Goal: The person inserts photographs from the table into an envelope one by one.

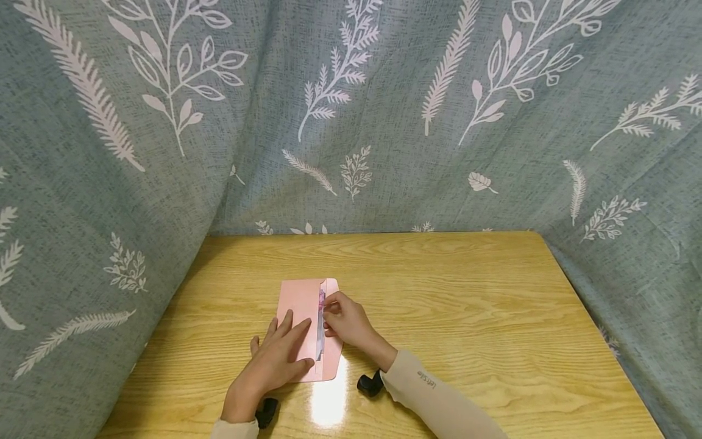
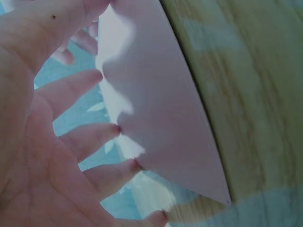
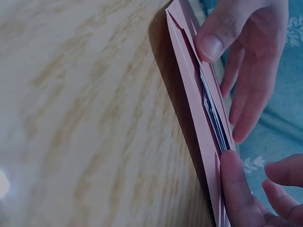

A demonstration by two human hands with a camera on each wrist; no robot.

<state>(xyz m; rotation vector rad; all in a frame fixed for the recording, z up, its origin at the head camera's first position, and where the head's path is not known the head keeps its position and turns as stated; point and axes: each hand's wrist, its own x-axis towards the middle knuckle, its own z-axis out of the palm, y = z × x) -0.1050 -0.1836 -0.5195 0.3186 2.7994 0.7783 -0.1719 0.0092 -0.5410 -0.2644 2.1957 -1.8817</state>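
A pink envelope (image 1: 298, 299) lies on the table with its flap (image 1: 331, 366) folded out to the right. Inside its mouth shows a thin stack of printed papers (image 3: 214, 113), partly hidden by the envelope. My left hand (image 1: 276, 356) rests on the envelope's body with fingers spread, its thumb near the mouth's edge. At the mouth, my right hand (image 1: 348, 320) touches the edge of the papers with one fingertip. Its other visible fingers (image 3: 284, 172) are bent and stand apart from the envelope in the right wrist view.
The wooden table (image 1: 466, 305) carries a bright reflection in front of the envelope. A patterned grey-green curtain (image 1: 384, 183) hangs behind the table and along its sides. Black wrist devices (image 1: 370, 384) sit under both wrists.
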